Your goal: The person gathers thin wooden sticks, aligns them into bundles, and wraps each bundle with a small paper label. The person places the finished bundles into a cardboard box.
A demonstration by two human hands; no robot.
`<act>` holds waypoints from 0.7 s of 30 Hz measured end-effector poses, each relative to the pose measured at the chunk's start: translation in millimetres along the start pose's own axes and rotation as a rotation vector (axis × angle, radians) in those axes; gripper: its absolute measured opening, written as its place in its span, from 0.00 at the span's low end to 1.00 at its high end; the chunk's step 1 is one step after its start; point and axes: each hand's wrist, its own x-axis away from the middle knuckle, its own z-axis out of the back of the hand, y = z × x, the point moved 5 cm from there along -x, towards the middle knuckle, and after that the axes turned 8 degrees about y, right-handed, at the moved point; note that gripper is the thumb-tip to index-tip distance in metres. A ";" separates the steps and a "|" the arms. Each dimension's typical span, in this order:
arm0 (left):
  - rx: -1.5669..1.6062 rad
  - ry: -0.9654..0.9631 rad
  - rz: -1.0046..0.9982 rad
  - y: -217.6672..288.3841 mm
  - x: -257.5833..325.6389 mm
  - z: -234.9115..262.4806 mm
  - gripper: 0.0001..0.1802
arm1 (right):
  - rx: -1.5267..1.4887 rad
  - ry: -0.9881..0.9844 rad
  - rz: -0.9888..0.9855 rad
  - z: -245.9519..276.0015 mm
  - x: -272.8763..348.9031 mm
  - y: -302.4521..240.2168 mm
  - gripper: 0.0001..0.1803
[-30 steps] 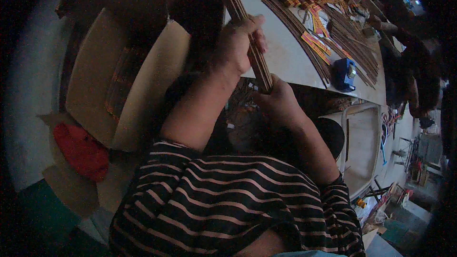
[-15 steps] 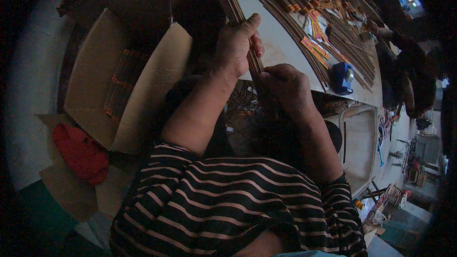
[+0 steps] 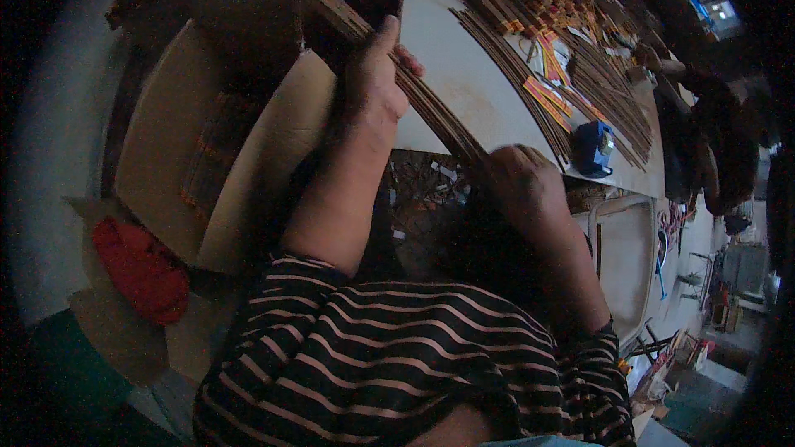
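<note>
Head view: from where I stand, the stick bundle (image 3: pixel 439 116) slants from 11 o'clock toward 3. The left hand (image 3: pixel 378 79), at 12, grips its middle; the right hand (image 3: pixel 527 186), at 3, is curled around its lower end. An open carton (image 3: pixel 269 136) sits at 10.

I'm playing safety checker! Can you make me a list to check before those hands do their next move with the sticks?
1. Left hand holding the bundle of sticks: ok.
2. Right hand gripping firmly: cannot tell; it's at the lower end, but blurred.
3. Lower stick ends even: cannot tell; they're hidden.
4. Cardboard box open: ok.
5. Blue tape dispenser away from both hands: ok.
6. Red-and-yellow strips neatly stacked: not ok; they lie at different angles.
</note>
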 end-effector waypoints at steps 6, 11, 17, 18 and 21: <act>0.207 0.126 -0.084 37.6 -19.6 16.5 0.12 | 0.088 -0.049 -0.180 17.9 52.3 67.4 0.04; 0.140 -0.148 -0.014 21.8 -6.5 -3.7 0.13 | 0.144 0.057 -0.344 -1.8 39.7 119.9 0.07; 0.095 -0.377 0.183 -15.8 14.5 -23.9 0.15 | 0.403 0.115 -0.243 -27.5 1.7 150.8 0.11; 0.068 -0.369 0.190 -19.2 18.0 -26.9 0.15 | 0.461 0.196 -0.197 -22.5 -6.2 135.8 0.11; 0.028 -0.410 0.214 -23.7 21.3 -26.8 0.15 | 0.041 0.210 -0.301 -13.2 -21.8 77.4 0.16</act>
